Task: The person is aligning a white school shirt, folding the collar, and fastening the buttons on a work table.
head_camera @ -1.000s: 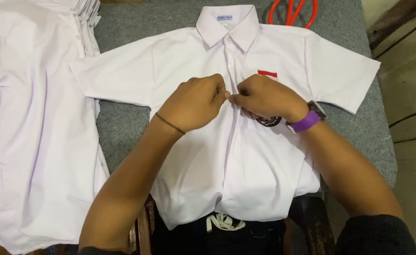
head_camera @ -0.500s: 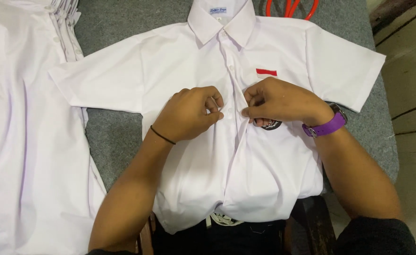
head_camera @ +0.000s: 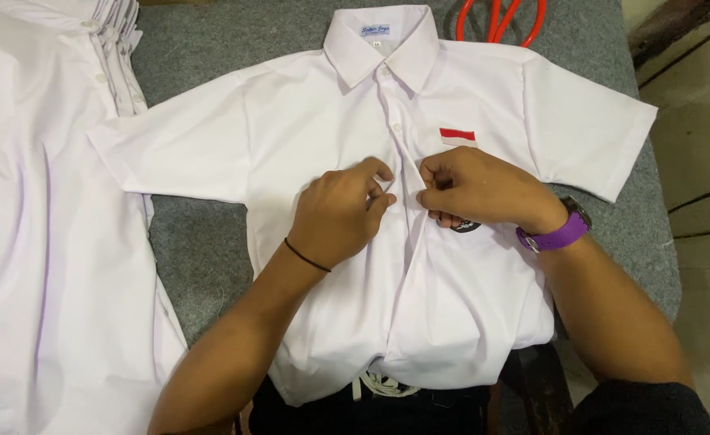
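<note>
With the upper buttons done, the left hand (head_camera: 340, 211) and right hand (head_camera: 474, 189) pinched the white shirt (head_camera: 419, 298) placket mid-chest, its lower front lying unfastened.

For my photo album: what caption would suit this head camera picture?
Both hands, left hand and right hand, pinch the front placket of a white short-sleeved shirt spread on a grey table.

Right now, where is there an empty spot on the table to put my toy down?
Bare grey table shows between the white shirt and the pile of shirts, and above the left sleeve. A strip lies right of the other sleeve. The middle is crowded: left hand and right hand meet there. Orange scissors fill the top edge.
</note>
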